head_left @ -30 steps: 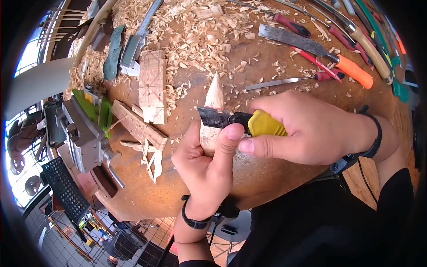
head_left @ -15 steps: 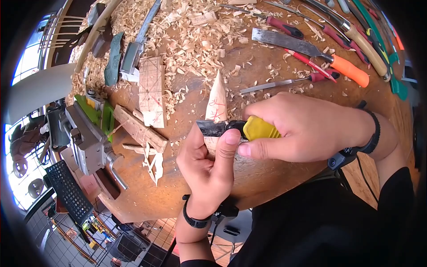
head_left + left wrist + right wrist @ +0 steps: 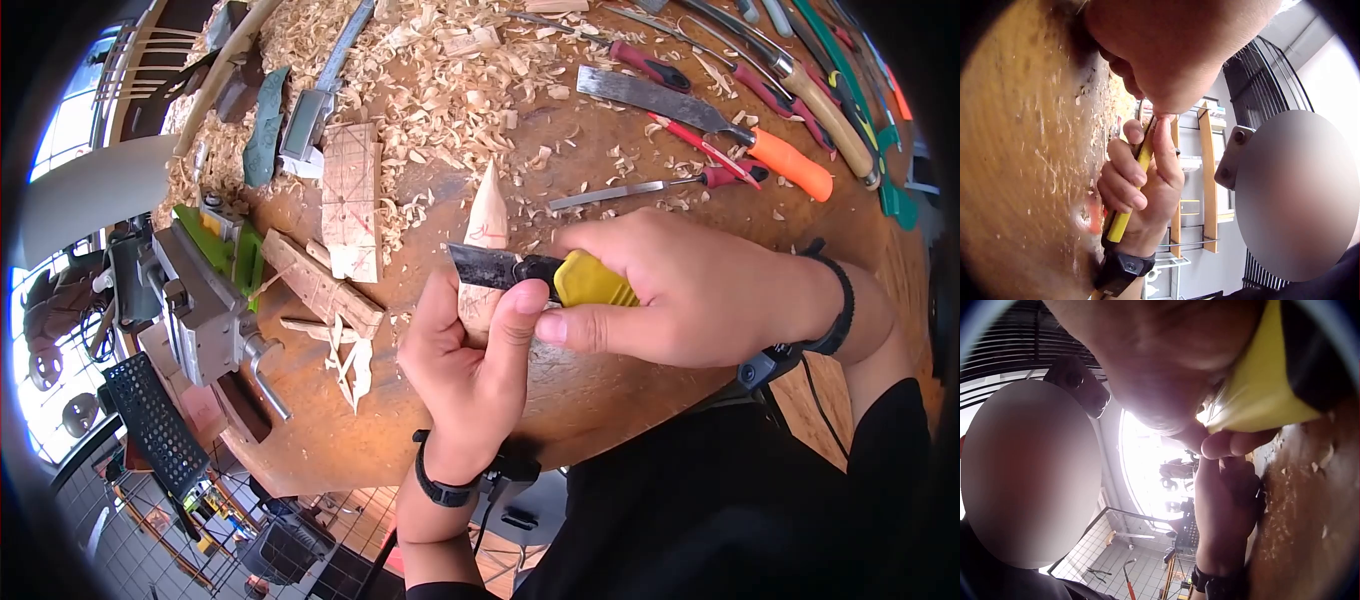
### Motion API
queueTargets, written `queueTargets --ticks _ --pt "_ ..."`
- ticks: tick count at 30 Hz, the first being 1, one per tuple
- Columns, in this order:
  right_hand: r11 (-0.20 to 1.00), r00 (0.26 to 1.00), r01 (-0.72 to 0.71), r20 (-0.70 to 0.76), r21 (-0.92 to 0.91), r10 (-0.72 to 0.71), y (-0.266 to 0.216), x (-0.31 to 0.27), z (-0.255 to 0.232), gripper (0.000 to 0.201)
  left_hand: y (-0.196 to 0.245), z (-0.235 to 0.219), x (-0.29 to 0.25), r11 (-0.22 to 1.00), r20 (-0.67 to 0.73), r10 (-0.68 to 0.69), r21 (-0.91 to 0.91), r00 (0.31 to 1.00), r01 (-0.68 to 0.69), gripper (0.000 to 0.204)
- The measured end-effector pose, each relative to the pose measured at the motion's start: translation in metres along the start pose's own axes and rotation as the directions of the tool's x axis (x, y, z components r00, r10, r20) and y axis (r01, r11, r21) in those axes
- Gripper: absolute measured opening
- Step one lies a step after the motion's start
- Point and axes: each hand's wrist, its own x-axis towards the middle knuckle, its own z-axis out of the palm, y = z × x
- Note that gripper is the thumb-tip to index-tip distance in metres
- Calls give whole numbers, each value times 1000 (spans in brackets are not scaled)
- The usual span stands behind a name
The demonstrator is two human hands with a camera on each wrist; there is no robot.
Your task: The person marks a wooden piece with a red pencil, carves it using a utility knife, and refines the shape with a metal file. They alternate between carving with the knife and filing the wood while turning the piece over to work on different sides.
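Observation:
In the head view my left hand [image 3: 468, 375] grips the lower end of a pale wooden piece [image 3: 488, 212], carved to a point that faces away from me. Red pencil marks show on its upper side. My right hand [image 3: 690, 290] is wrapped around the yellow handle [image 3: 592, 280] of a utility knife, whose broad dark blade [image 3: 482, 267] lies across the wood below the marks. The left thumb stands up against the knife near the blade's base. From the left wrist view, the right fingers [image 3: 1124, 178] curl around the yellow knife handle.
Wood shavings [image 3: 440, 90] cover the far side of the workbench [image 3: 340, 450]. To the right lie an orange-handled chisel [image 3: 790, 162], a red pen [image 3: 705, 150] and a file [image 3: 625, 192]. Marked wood blocks [image 3: 350, 205], a caliper [image 3: 308, 120] and a metal vise [image 3: 200, 300] are on the left.
The blade slid down the wood toward the left hand, then came back up toward the point. The red marks shifted, showing most clearly half a second ago. Both hands keep their hold.

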Motion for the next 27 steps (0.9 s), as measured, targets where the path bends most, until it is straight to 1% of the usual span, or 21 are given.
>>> queueTargets --ticks 1,2,3,4,6,7,11,13,14,16,19,20,21,22,24,25,26,27 --pt "1000 1000 -9 29 -8 9 0 0 -2 44 -2 0 0 1000 1 1 1 1000 -1 21" --pt "1000 1000 -8 28 -8 9 0 0 -3 44 -3 1 0 999 9 35 -3 999 -35 21" --pt "1000 998 -25 64 -7 25 -1 -1 -5 45 -4 1 1 998 17 70 -8 997 -70 22" --pt "999 994 -42 100 -8 42 -1 -1 -6 46 -2 2 0 997 20 71 -8 997 -71 22" --pt "1000 996 -22 89 -13 23 -1 -2 -6 46 4 1 -2 996 66 -30 -83 997 36 22" --pt "1000 997 -1 80 -20 3 0 -2 -5 47 4 0 -2 996 68 -31 -82 997 36 22" --pt "999 999 -9 51 -46 12 -5 -1 -5 47 5 -1 -2 997 77 -18 -72 997 24 21" --pt "994 988 -113 103 -4 112 -14 0 -9 49 6 1 -1 997 72 -20 -70 997 25 21" --pt "994 988 -113 104 -4 113 -14 0 -8 49 6 1 -1 997 60 -24 -69 998 28 20" --pt "998 996 -65 63 -24 67 -12 0 -6 48 7 2 -2 997 46 -28 -68 999 31 19" --pt "997 996 -61 61 -37 63 -11 0 -4 47 6 1 -3 998 16 -51 -42 999 52 19" --pt "997 996 -62 62 -37 64 -7 -1 -1 47 4 -1 -3 999 -13 -30 11 999 31 19" --pt "999 1000 23 -12 -42 -23 -1 -1 5 44 3 -2 -3 998 -40 -8 65 999 10 20" --pt "993 990 106 -84 -52 -110 3 -1 8 41 1 -3 -3 998 -41 -9 65 999 11 20" --pt "996 994 90 -53 -15 -90 2 -2 6 42 -2 -5 -3 998 -58 45 54 997 -42 21" --pt "997 997 71 -24 22 -70 1 -2 4 43 -2 -4 -2 998 -58 45 54 997 -41 21" --pt "997 997 70 -23 22 -69 0 -2 2 43 -1 -3 1 1000 -37 17 -21 999 -18 21" --pt "999 999 39 7 22 -39 0 -2 0 43 0 -2 2 995 -13 -9 -96 1000 8 21"
